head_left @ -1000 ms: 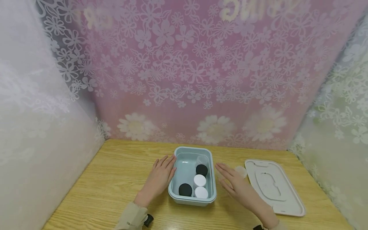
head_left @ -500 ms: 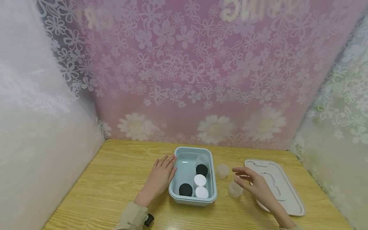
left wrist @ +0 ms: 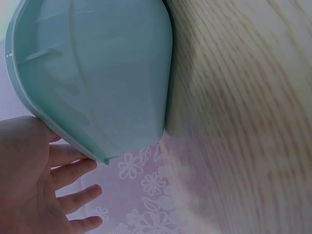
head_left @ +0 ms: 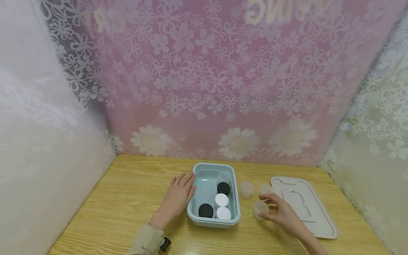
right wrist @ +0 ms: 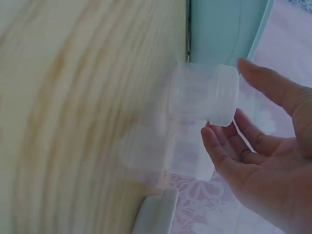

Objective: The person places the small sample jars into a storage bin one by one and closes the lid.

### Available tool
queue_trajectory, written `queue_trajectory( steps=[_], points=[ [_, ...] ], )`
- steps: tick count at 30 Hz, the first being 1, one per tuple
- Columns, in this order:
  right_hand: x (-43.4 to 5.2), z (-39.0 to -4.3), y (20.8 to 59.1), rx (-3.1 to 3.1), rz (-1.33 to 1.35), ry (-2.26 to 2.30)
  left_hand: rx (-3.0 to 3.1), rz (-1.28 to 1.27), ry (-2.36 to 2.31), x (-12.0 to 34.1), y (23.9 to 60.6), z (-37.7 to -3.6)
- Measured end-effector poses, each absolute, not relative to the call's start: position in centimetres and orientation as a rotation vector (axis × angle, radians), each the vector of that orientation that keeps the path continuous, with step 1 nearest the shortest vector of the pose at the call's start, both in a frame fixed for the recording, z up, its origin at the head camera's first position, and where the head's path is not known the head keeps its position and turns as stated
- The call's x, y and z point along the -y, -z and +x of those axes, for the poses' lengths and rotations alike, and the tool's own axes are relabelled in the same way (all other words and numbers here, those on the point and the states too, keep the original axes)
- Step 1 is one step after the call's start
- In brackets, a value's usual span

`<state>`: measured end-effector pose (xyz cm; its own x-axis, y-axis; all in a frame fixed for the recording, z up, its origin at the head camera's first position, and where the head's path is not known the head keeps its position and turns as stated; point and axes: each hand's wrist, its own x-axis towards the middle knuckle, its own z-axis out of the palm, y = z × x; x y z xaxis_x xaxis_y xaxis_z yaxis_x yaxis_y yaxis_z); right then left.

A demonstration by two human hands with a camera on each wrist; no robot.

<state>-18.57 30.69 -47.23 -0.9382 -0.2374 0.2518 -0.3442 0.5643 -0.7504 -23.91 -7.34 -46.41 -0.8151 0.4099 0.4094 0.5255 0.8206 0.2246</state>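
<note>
A teal plastic box (head_left: 190, 207) stands on the wooden table (head_left: 127, 198). Inside it are two black-lidded jars (head_left: 223, 188), two white-lidded jars (head_left: 221, 200) and one clear jar (head_left: 224, 176). My left hand (head_left: 184, 183) lies flat against the box's left wall, fingers straight; the left wrist view shows the hand (left wrist: 48, 185) beside the box (left wrist: 107, 73). My right hand (head_left: 267, 209) pinches a small clear jar (head_left: 259, 209) standing on the table right of the box. The right wrist view shows thumb and fingers (right wrist: 219, 151) closing on that jar (right wrist: 200, 92).
Two more clear jars (head_left: 246, 189) (head_left: 266, 189) stand just behind the held one. The box's pale lid (head_left: 306, 209) lies flat at the right. Flowered curtains close off the back and both sides of the table.
My right hand swung right from the box's side, then came back left and down onto the nearest clear jar. The left hand and the box have stayed put.
</note>
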Motion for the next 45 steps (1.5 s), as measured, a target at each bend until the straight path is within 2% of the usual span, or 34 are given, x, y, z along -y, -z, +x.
queue_trajectory(
  steps=[8,14,31,45],
  points=[
    [-30.8,-18.5,47.7,2.771,0.349,-1.313,2.669,-0.704,0.478,7.3,46.5,-23.9],
    [-30.4,-18.3,46.4,2.754,0.257,-1.372,2.662,-0.704,0.488,7.3,46.5,-23.9],
    [-26.9,-20.0,41.9,2.548,0.38,-1.196,2.662,-0.709,0.46,7.3,46.4,-23.9],
    [-21.9,-22.8,41.8,2.556,0.521,-1.459,2.659,-0.717,0.449,7.5,46.5,-24.0]
  ],
)
